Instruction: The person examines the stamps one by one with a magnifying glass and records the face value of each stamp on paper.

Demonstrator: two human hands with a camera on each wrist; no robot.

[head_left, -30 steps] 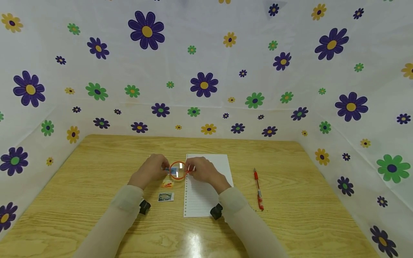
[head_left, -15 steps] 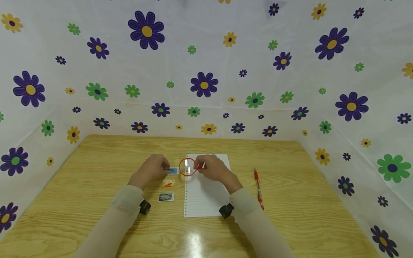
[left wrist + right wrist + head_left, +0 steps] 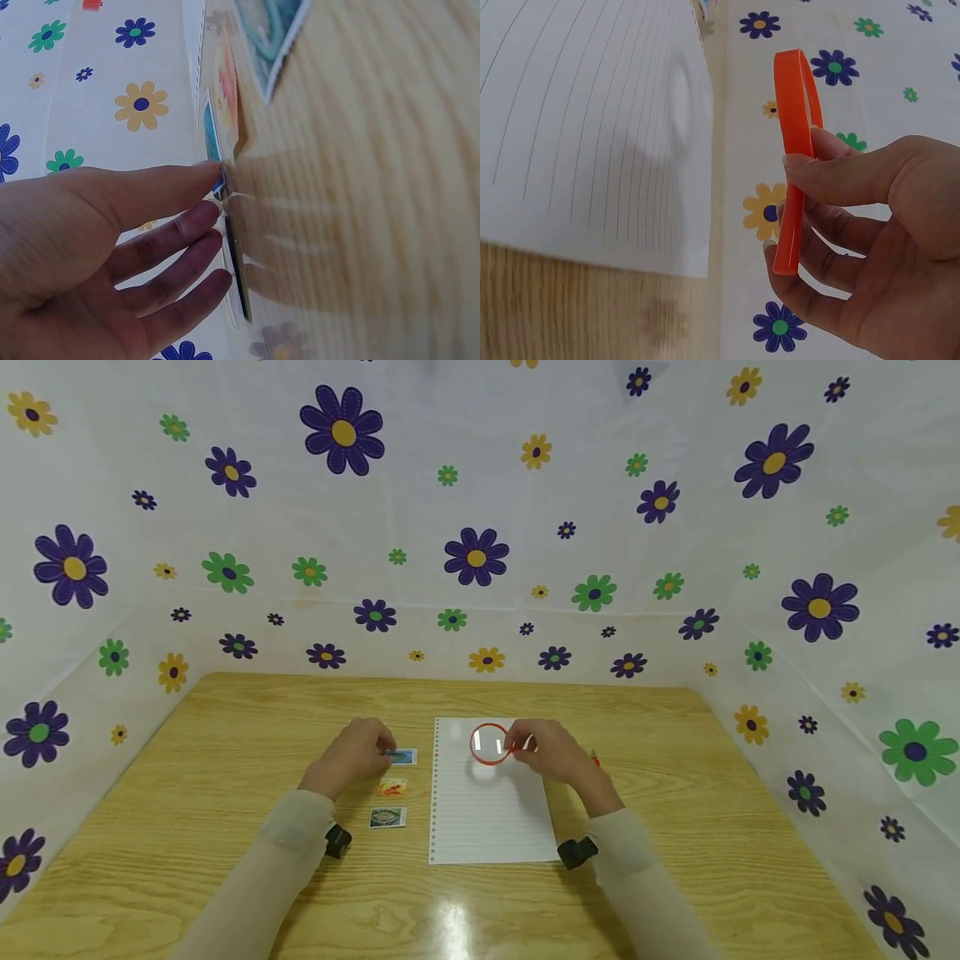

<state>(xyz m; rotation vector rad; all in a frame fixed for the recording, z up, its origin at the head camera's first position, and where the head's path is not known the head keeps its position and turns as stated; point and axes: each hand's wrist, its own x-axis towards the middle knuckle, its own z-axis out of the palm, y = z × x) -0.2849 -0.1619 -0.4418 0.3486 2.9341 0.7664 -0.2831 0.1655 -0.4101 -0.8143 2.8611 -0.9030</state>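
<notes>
My right hand (image 3: 551, 750) pinches the short handle of a magnifying glass (image 3: 793, 105), which has an orange-red rim. Its round lens is held over the upper part of a lined paper sheet (image 3: 487, 818). The left hand (image 3: 351, 750) is down at the table with thumb and index finger at the left end of a blue stamp (image 3: 405, 757), covering that end. In the left wrist view the thumb tip overlaps the teal-blue stamp (image 3: 212, 135), and a thin dark strip (image 3: 237, 270) runs beneath the other fingers.
Two more stamps lie below the blue one: an orange-yellow stamp (image 3: 392, 787) and a dark green stamp (image 3: 387, 817). A red pen (image 3: 596, 759) shows its tip beyond the right hand, the rest hidden by the arm. A flower-printed cloth (image 3: 420, 510) surrounds the wooden table (image 3: 247, 752).
My right hand has moved the magnifying glass rightward, from over the blue stamp to over the lined sheet. The right forearm now covers most of the pen. My left hand has stayed at the stamp.
</notes>
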